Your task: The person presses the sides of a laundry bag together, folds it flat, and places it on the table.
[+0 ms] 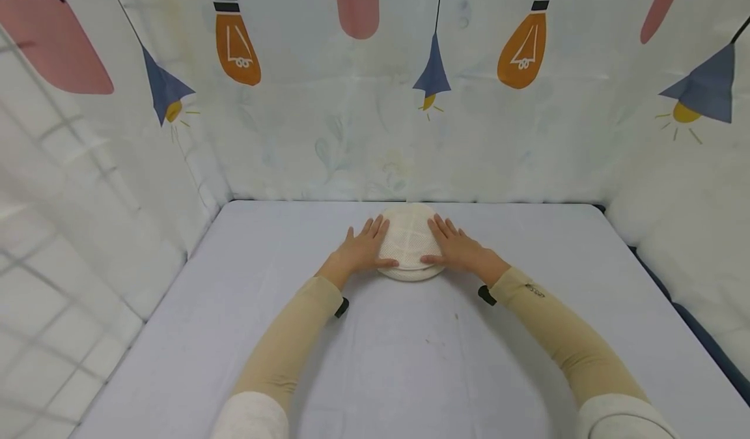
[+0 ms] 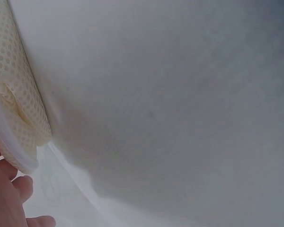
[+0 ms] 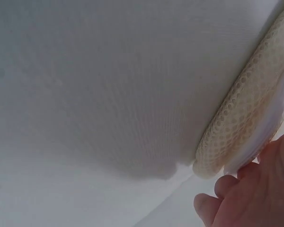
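Note:
A round cream mesh bag (image 1: 408, 243) lies near the table's far edge, its layers stacked and slightly offset at the front. Pale smooth trim runs along its upper layer, while thick honeycomb mesh (image 2: 16, 71) shows below that in the left wrist view. My left hand (image 1: 362, 247) rests on the bag's left side with fingers spread and thumb along the front. On the opposite side, my right hand (image 1: 459, 248) touches it the same way, fingers extended. In the right wrist view the fingertips lie along the trim of the mesh bag (image 3: 246, 113).
A white cloth covers the table (image 1: 398, 361). Behind it hangs a pale curtain (image 1: 281, 139) printed with bulbs and lamps, and white sheeting (image 1: 76, 230) borders the left side. Dark edging (image 1: 703, 341) runs along the right.

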A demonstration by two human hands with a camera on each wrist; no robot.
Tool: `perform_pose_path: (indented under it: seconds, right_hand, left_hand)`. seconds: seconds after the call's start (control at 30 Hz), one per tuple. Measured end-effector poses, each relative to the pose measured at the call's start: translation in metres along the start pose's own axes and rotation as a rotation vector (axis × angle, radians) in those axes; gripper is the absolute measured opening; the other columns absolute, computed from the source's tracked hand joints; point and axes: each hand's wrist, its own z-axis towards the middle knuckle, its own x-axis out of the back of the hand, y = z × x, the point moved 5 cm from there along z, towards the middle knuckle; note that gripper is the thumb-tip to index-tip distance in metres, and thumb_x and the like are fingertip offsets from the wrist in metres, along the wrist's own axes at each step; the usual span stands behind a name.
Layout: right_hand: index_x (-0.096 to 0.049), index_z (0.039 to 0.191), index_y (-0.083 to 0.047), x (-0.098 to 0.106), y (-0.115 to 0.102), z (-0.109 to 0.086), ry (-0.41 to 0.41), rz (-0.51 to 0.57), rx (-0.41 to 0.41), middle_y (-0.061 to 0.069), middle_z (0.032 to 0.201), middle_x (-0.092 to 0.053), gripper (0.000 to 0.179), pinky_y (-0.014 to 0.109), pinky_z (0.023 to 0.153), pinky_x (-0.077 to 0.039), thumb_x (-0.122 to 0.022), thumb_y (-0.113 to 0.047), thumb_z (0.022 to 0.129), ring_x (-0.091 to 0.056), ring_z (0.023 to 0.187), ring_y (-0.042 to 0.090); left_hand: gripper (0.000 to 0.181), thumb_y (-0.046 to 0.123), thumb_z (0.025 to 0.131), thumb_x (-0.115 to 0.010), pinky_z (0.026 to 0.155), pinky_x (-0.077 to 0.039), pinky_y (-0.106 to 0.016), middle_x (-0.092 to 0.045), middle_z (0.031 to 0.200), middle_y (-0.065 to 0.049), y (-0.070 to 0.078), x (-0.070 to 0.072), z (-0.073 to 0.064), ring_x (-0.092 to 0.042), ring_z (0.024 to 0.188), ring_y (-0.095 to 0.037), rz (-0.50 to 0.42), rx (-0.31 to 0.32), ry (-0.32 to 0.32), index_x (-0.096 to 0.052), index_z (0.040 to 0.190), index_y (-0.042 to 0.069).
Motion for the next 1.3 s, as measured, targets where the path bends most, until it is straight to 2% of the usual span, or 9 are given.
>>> perform_pose_path:
  seconds: [0.27,0.5,0.8,1.1,1.2,1.3]
  right_hand:
    - [0.001,0.161,0.006,-0.0014,-0.0016,0.0017,-0.023,0.022,0.021,0.028,0.167,0.008,0.100,0.059,0.122,-0.011,-0.056,-0.052,0.104,0.001,0.153,0.047]
    - [0.000,0.159,0.011,-0.0027,-0.0039,0.0024,-0.023,-0.005,0.029,0.032,0.165,0.007,0.100,0.059,0.121,-0.013,-0.058,-0.050,0.103,-0.001,0.152,0.049]
    - [0.005,0.159,0.009,-0.0069,-0.0005,0.0065,-0.098,-0.016,0.010,0.031,0.165,0.013,0.101,0.055,0.122,-0.012,-0.053,-0.053,0.104,0.005,0.153,0.045]
    - [0.006,0.159,0.008,-0.0056,0.0007,0.0074,-0.105,0.005,-0.004,0.030,0.165,0.014,0.101,0.056,0.122,-0.010,-0.053,-0.053,0.105,0.006,0.153,0.046]
    - [0.005,0.160,0.008,-0.0086,-0.0004,0.0069,-0.119,0.009,-0.004,0.030,0.165,0.013,0.100,0.056,0.122,-0.010,-0.052,-0.053,0.105,0.006,0.153,0.045]
    - [0.004,0.160,0.008,-0.0049,-0.0009,0.0070,-0.125,-0.001,-0.006,0.030,0.166,0.010,0.100,0.056,0.122,-0.011,-0.052,-0.053,0.105,0.004,0.153,0.045]
  left_hand:
    - [0.108,0.066,0.095,-0.058,0.118,-0.010,-0.068,0.002,0.171,-0.016,0.0037,0.0004,-0.0007,-0.003,0.156,-0.036,-0.033,0.019,-0.017,-0.001,0.165,0.005]
    - [0.108,0.065,0.096,-0.059,0.117,-0.010,-0.069,0.003,0.171,-0.016,0.0055,0.0012,-0.0013,-0.005,0.156,-0.038,-0.039,0.032,-0.037,-0.002,0.165,0.004]
    - [0.106,0.065,0.097,-0.055,0.117,-0.010,-0.069,0.006,0.171,-0.015,0.0083,0.0002,-0.0010,-0.003,0.155,-0.039,-0.013,0.068,-0.073,0.000,0.164,0.005]
    - [0.105,0.066,0.098,-0.051,0.118,-0.004,-0.069,0.011,0.170,-0.014,0.0099,0.0015,-0.0007,0.002,0.156,-0.039,-0.015,0.080,-0.118,0.005,0.164,0.005]
    - [0.103,0.063,0.100,-0.053,0.118,-0.003,-0.069,0.010,0.171,-0.015,0.0093,-0.0013,-0.0025,0.003,0.155,-0.039,-0.041,0.089,-0.141,0.003,0.164,0.005]
    - [0.102,0.062,0.100,-0.053,0.118,-0.004,-0.069,0.007,0.171,-0.014,0.0086,0.0016,-0.0007,0.003,0.155,-0.039,-0.042,0.089,-0.149,0.001,0.164,0.005]
